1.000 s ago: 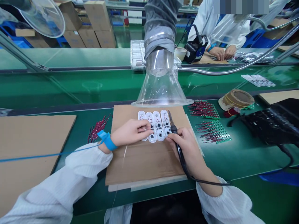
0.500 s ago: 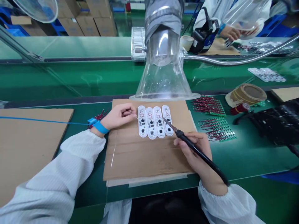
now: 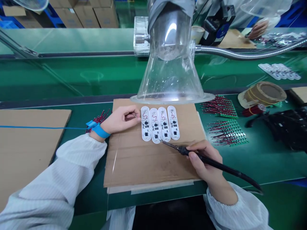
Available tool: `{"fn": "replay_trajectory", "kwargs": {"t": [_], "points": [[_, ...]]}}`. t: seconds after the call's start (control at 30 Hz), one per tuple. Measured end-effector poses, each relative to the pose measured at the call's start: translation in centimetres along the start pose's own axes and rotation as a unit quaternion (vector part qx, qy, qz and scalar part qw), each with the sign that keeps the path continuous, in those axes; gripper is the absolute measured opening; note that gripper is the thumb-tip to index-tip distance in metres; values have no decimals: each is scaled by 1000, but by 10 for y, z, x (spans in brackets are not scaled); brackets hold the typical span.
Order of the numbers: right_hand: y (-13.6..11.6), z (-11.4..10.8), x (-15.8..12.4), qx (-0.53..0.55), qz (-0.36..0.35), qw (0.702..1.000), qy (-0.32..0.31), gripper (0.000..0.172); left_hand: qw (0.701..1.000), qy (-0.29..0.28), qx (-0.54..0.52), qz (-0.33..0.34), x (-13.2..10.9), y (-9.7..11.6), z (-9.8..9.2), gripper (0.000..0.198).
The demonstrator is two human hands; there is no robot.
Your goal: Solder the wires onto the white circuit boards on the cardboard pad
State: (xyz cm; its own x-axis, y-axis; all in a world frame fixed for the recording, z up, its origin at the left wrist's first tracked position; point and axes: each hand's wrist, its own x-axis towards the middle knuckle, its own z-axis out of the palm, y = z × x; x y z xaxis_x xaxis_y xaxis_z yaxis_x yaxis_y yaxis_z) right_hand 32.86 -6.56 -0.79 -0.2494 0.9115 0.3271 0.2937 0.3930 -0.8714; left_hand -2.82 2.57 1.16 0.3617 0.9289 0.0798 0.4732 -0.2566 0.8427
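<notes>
Over cardboard (image 3: 144, 166), left hand (image 3: 120, 119) pinching perhaps a wire (image 3: 137, 115), right hand (image 3: 203, 159) gripping a soldering iron (image 3: 216, 163)

I count my two hands, my left hand (image 3: 119, 120) pinching one thin wire (image 3: 137, 116) and my right hand (image 3: 204, 158) holding one soldering iron (image 3: 211, 160). Four white circuit boards (image 3: 154, 129) lie on one cardboard sheet (image 3: 153, 167), with a second cardboard sheet (image 3: 26, 143) to my left. Two green boards (image 3: 227, 134) sit to my right. One blue wrist strap (image 3: 100, 131) circles my left wrist, and one clear fume hood (image 3: 171, 76) hangs above.
</notes>
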Motion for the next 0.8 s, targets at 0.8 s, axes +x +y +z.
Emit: {"fn": "replay_trajectory", "kwargs": {"t": [0.8], "points": [[1,-2,0,-4,10,1000,0,3,1000,-19,-22,1,1,1,1,21]]}}
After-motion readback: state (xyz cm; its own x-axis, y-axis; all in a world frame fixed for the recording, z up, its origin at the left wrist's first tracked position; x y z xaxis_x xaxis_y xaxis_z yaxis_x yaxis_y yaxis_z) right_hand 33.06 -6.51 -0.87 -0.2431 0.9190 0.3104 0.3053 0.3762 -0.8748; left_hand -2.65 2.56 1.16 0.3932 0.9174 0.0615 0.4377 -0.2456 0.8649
